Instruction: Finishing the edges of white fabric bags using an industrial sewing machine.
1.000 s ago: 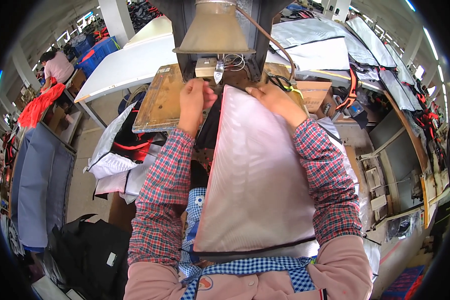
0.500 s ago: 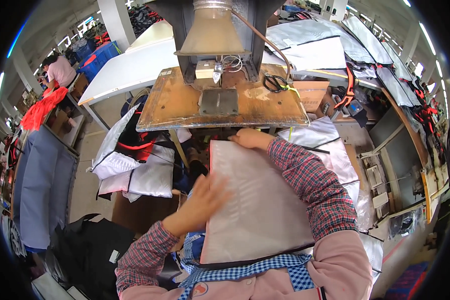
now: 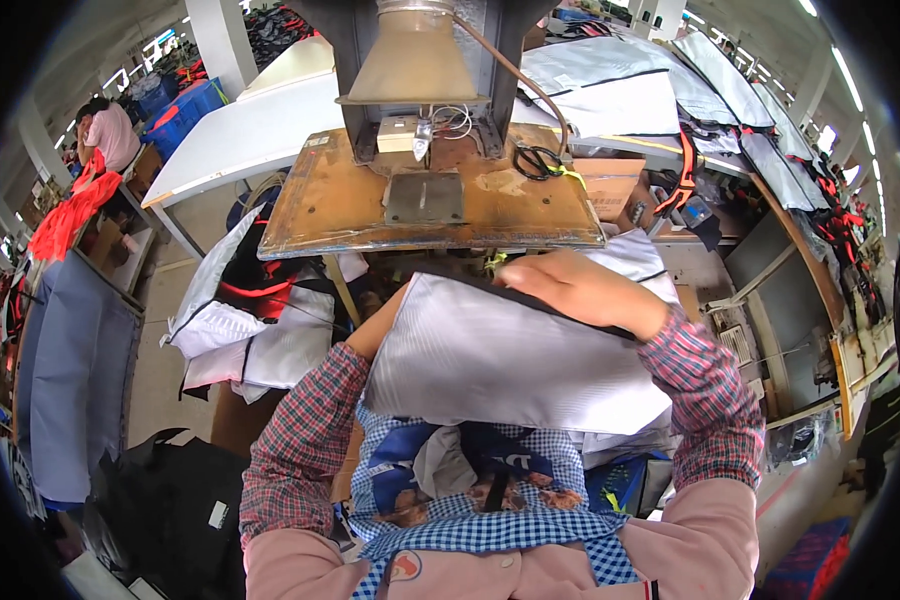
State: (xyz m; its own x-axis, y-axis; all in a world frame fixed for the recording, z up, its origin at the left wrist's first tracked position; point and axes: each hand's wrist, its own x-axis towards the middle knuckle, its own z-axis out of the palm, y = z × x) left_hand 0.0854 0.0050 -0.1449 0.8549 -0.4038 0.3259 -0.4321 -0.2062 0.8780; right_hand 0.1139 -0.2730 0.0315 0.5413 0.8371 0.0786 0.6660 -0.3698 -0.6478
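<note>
A silver-white fabric panel (image 3: 510,355) with a black-bound edge is held up, tilted, in front of my body below the machine table. My right hand (image 3: 580,285) closes over its black top edge near the right corner. My left hand (image 3: 380,322) reaches behind the panel's left side; only the wrist and a little of the hand show, and its fingers are hidden. Under the panel, my blue checked apron (image 3: 370,455) and a crumpled grey cloth (image 3: 444,462) on my lap are in view.
Ahead stands a machine with a worn wooden table (image 3: 335,200), a metal plate (image 3: 424,198) and black-handled scissors (image 3: 538,160). Folded silver pieces (image 3: 290,335) hang at the left. More silver panels (image 3: 610,85) lie at the back right. A person (image 3: 110,135) sits far left.
The panel has been turned and raised from my lap, its black edge now uppermost. My left hand has gone from above it to behind it; my right hand has shifted right along the edge.
</note>
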